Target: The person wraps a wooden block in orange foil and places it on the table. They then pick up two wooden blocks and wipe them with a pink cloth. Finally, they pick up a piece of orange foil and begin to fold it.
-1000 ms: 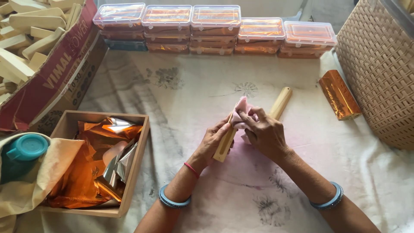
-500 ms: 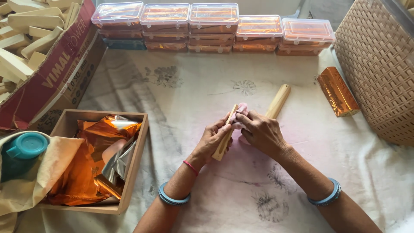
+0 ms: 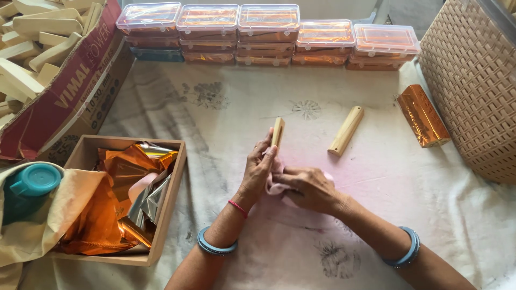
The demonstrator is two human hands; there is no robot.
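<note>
My left hand holds a short pale wooden piece upright, its top end sticking out above the fingers. My right hand presses a pale pink cloth against the lower part of that piece. A second, longer wooden piece lies on the white sheet to the upper right of both hands, apart from them.
A copper foil packet lies beside a woven basket at right. Stacked clear plastic boxes line the far edge. At left stand a wooden tray of foil sheets, a teal-lidded container and a carton of wooden pieces.
My hands drew back toward me and came apart from the longer wooden piece, which now lies free on the sheet. The short piece now stands upright in my left hand.
</note>
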